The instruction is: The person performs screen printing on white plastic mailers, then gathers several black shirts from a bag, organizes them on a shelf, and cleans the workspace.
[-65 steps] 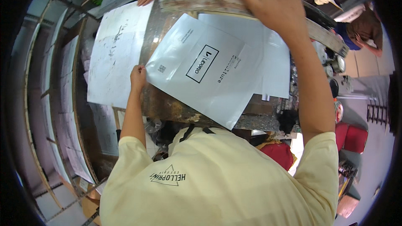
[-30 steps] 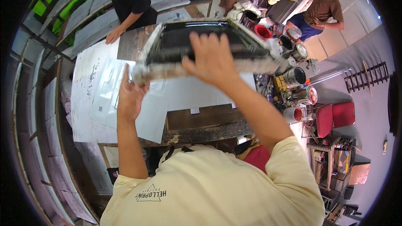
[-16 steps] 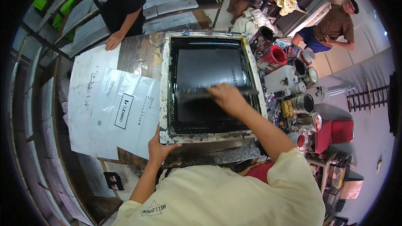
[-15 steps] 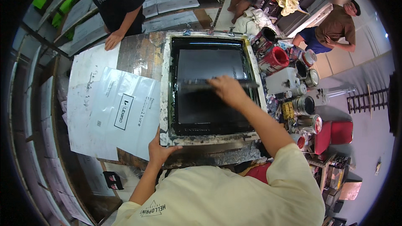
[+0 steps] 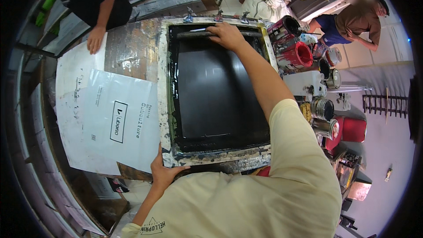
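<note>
A screen-printing frame [image 5: 163, 92] with a pale, ink-stained rim lies in front of me, its dark mesh [image 5: 213, 101] wet and shiny with black ink. My right hand [image 5: 227, 36] is closed around a long dark squeegee [image 5: 188, 35] lying across the far end of the mesh. At the near left corner, my left hand [image 5: 165, 172] grips the frame, thumb along the near edge and fingers up the left side. Left of the frame, a white plastic mailing bag [image 5: 99, 119] with black print lies flat. What lies under the screen is hidden.
Across the table's far left corner, a co-worker's hand [image 5: 95, 39] rests on a white board [image 5: 70, 79]. Ink cans, including a red can [image 5: 303, 55], and a white jug [image 5: 302, 83] crowd the right side. Racks [image 5: 42, 132] holding white sheets stand at left. Another person [image 5: 359, 22] is at far right.
My right hand has pushed the squeegee from mid-screen to the far end. My left hand stays at the corner. The co-worker's hand has shifted toward me along the board, and my view has moved slightly.
</note>
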